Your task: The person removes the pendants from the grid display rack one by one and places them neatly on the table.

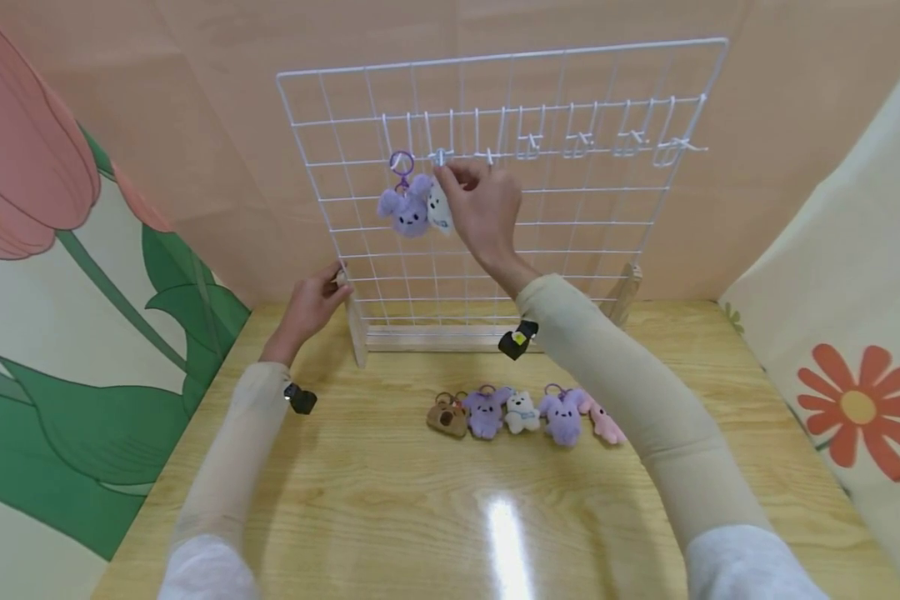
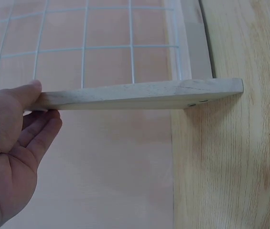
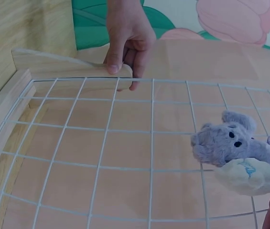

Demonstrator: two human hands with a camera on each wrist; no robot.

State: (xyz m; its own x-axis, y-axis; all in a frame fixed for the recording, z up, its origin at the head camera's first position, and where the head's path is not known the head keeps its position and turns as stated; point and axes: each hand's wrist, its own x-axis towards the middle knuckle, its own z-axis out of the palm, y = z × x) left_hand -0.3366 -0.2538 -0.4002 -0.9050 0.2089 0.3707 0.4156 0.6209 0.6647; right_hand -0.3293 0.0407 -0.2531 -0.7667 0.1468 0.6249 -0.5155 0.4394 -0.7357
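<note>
My left hand grips the top end of the wooden side support of a white wire grid rack, thumb on one face and fingers on the other. Up at the row of hooks, my right hand pinches the top of a white plush keychain; its ring is at a hook, and whether it is over it I cannot tell. Touching it on the left, a purple plush keychain hangs by its purple ring from a hook. In the right wrist view the white plush lies against the purple one.
Several plush keychains lie in a row on the wooden table: a brown one, purple ones, a white one and a pink one. More white hooks line the grid's upper right.
</note>
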